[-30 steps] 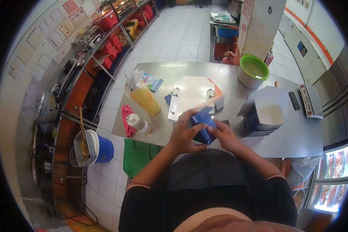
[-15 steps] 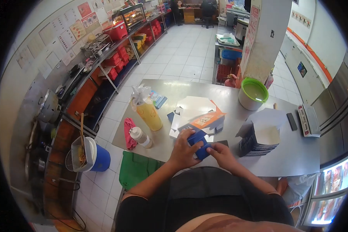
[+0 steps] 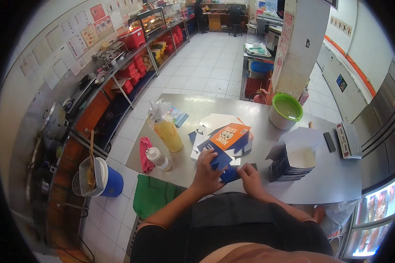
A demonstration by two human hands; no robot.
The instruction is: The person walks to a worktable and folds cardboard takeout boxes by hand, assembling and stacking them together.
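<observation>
"What have your hands got?"

"Your left hand (image 3: 205, 173) grasps the blue end of the printed carton (image 3: 231, 136); your right hand (image 3: 252, 179) pinches its near edge, just below the frame's centre."

"Which step is this?"

"You seem to be bending the blue flaps into shape; the orange panel lies open above them, over white cardboard (image 3: 221, 117)."

"And what would the next move call for?"

"A steady left hold, light right fingertips and creases kept square. Farther out, your squeeze bottle (image 3: 159, 159) stands left of centre, and nested boxes (image 3: 289, 167) sit right of centre on the metal table (image 3: 333, 182)."
</observation>
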